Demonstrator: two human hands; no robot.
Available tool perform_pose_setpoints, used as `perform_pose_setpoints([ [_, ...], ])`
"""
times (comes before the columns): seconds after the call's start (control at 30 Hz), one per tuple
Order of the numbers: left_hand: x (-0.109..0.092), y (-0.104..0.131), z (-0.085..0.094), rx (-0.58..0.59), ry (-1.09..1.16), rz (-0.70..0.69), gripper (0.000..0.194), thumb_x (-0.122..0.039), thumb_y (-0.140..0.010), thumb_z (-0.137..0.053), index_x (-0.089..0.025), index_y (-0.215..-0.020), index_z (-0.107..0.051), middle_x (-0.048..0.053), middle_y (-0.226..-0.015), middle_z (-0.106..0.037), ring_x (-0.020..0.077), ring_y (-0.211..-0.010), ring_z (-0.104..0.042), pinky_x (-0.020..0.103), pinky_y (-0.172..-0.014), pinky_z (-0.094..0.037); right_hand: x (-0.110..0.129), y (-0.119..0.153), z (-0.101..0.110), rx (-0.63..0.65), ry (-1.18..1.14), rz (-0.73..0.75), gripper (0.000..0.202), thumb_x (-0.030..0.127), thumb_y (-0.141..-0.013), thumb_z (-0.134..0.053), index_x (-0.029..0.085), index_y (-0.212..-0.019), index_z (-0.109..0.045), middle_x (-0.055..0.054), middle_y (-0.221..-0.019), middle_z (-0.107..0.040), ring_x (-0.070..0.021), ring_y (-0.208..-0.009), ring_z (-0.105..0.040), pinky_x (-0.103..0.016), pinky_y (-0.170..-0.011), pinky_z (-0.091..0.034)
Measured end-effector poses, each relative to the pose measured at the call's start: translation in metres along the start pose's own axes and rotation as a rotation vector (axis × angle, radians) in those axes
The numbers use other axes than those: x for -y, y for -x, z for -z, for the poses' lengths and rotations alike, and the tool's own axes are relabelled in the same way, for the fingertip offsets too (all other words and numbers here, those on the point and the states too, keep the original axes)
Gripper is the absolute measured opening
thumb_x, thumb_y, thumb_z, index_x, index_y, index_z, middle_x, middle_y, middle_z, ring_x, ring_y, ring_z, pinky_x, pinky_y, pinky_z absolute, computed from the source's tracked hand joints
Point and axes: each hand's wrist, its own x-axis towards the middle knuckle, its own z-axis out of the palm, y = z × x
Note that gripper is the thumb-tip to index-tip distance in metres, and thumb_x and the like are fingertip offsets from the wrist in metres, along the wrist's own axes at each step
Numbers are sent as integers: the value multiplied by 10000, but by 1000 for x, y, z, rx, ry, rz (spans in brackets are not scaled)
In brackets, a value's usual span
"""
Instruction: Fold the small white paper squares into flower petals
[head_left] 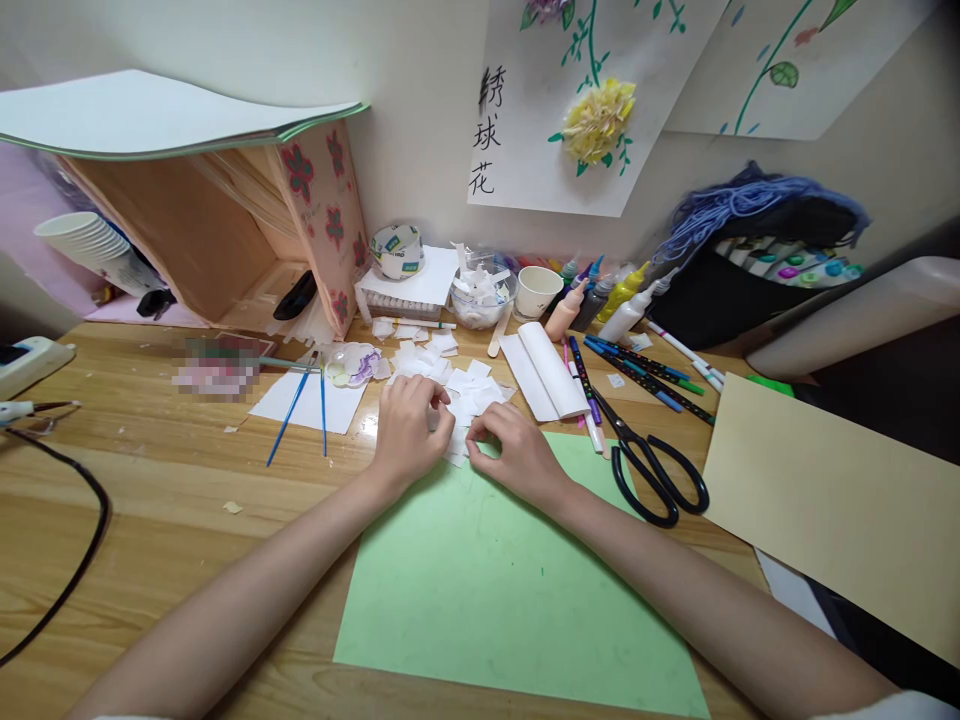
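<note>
A heap of small white paper pieces [471, 392] lies at the middle of the table, just beyond my hands. My left hand [409, 425] is closed at the heap's left front, fingers curled toward the thumb; whatever is in them is too small to make out. Opposite it, my right hand [516, 452] has thumb and index finger bent together in a pinch at a white scrap [456, 450]. Whether that scrap is gripped or only lies behind the fingertips is unclear. Under both wrists is a green paper sheet [517, 580].
Black-handled scissors [646, 455], a folded white paper [546, 370] and several markers [652, 375] lie on the right. Left are paintbrushes [292, 415] and a palette [352, 365]. Glue bottles [566, 312], a paper cup [538, 292] and a decorated box [322, 220] stand behind.
</note>
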Motion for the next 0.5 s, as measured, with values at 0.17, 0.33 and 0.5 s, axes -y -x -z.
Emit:
perform_pose_setpoints([
  [0.17, 0, 1, 2, -63, 70, 4, 86, -118, -757, -477, -200, -732, -488, 13, -738, -588, 194, -760, -494, 335, -726, -340, -2, -1, 1, -36, -79, -32, 91, 118, -758, -546, 195, -709, -543, -31, -719, -537, -175, -712, -508, -302, -653, -410],
  [0.33, 0, 1, 3, -14, 133, -21, 90, -153, -760, -474, -199, -685, -492, 15, -677, -559, 185, -715, -476, 318, -666, -359, -6, -3, 4, -133, -268, -182, 53, 163, -775, -560, 194, -732, -561, -19, -727, -551, -149, -659, -509, -278, -595, -413],
  [0.5, 1, 2, 2, -1, 122, -18, 128, -175, -768, -464, -201, -645, -485, 16, -633, -540, 182, -685, -466, 318, -640, -361, -5, -2, 3, -9, -188, -30, 67, 172, -730, -617, 197, -784, -587, -30, -764, -570, -187, -763, -530, -316, -688, -429],
])
